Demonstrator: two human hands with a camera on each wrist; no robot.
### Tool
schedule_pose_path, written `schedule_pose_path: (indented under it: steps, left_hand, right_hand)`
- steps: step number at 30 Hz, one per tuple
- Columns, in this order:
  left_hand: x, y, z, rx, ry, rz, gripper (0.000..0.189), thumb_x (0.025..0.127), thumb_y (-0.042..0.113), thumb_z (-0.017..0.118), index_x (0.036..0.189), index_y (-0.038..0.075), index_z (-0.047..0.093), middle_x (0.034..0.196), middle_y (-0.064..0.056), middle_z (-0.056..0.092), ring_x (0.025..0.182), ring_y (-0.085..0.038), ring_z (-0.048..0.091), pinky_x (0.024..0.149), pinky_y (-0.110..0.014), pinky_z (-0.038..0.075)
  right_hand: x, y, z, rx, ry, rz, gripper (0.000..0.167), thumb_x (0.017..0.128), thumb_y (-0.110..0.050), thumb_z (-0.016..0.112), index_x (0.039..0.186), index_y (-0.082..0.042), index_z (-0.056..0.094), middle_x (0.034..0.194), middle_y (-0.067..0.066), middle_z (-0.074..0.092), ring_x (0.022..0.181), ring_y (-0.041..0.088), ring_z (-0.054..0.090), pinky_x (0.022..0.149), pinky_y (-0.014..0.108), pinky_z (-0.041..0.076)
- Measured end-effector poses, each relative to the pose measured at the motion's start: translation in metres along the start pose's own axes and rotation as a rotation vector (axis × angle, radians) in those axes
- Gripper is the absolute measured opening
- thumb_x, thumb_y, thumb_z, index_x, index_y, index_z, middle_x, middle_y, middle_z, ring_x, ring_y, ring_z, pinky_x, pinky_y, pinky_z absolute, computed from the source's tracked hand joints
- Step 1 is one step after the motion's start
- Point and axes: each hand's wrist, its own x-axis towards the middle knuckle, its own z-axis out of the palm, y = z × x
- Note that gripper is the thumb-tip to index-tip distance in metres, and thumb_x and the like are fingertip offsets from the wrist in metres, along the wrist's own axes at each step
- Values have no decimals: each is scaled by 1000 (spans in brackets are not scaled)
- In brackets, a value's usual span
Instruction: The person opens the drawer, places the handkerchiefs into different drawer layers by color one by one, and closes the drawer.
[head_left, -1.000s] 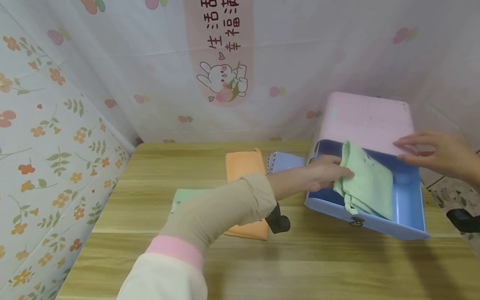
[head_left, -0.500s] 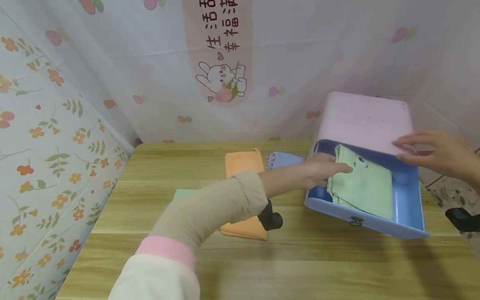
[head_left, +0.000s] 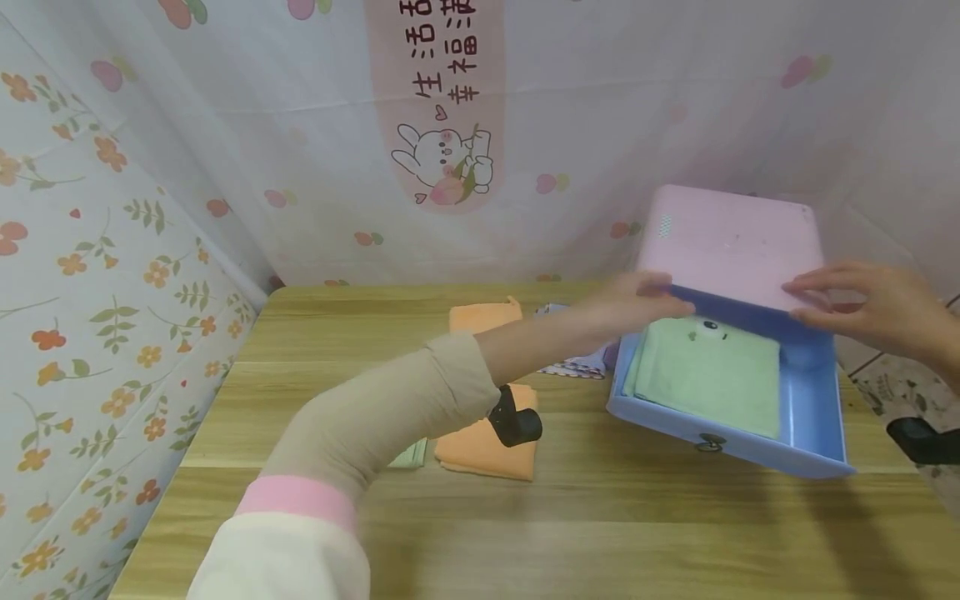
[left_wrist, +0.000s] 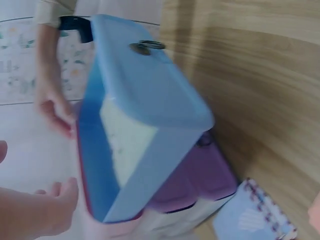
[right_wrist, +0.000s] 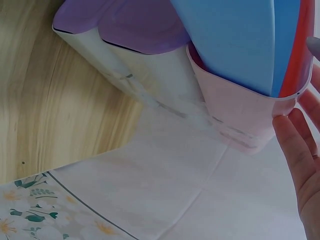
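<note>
A green folded towel [head_left: 708,379] with an embroidered eye lies in the pulled-out blue drawer [head_left: 817,417]. My left hand [head_left: 637,302] is over the drawer's back left corner, fingers extended near the front edge of the pink casing [head_left: 735,242], holding nothing. In the left wrist view the left hand's fingers [left_wrist: 70,192] are beside the casing's edge. My right hand [head_left: 873,308] rests its fingertips on the casing's right front edge. The right wrist view shows the right hand's fingers [right_wrist: 295,140] against the pink corner.
Purple drawers [left_wrist: 200,175] sit below the blue one. On the wooden table [head_left: 600,533], left of the drawers, are orange folded towels [head_left: 487,442], a light blue cloth with a striped edge [head_left: 577,367] and a green cloth [head_left: 408,456] partly behind the left sleeve.
The left hand has let go of the green towel, which now lies flat in the drawer. That hand has shifted up and left. The right hand has stayed at the casing.
</note>
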Motion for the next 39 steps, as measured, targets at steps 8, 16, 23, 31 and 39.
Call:
schedule_pose_path:
  steps: [8,16,23,31,39]
  left_hand:
    - [-22,4,-34,-41,-8,272,46,85,21,60,129,19,45,116,5,53,104,-4,49,83,-19,43]
    - [-41,-13,-61,-36,-20,499,48,87,10,56,132,11,39,126,-2,48,110,-8,46,89,-19,40]
    - [-59,-48,-83,-108,62,683,47,84,-2,54,129,0,39,121,-10,48,109,-15,47,93,-34,39]
    - [-71,-97,-121,-89,264,753,47,82,-9,51,126,-8,36,120,-16,47,108,-19,45,90,-45,40]
    - [-88,-148,-159,-124,365,626,48,82,-8,53,128,-3,37,117,-3,49,110,-20,44,91,-32,40]
  right_hand:
    - [1,1,0,-8,-29,15,43,83,-25,62,114,3,54,120,29,41,106,52,36,73,68,31]
    - [-1,3,1,38,-58,54,45,83,-28,62,116,2,53,121,30,40,106,52,35,72,68,31]
    - [-4,3,3,71,-48,83,47,84,-28,61,118,1,51,121,33,39,101,56,38,70,63,37]
    - [-2,4,3,48,-42,73,48,83,-30,61,119,0,51,123,31,39,101,55,38,71,65,35]
    - [-1,4,3,57,-34,66,47,83,-28,62,118,2,52,121,31,39,100,56,40,69,63,38]
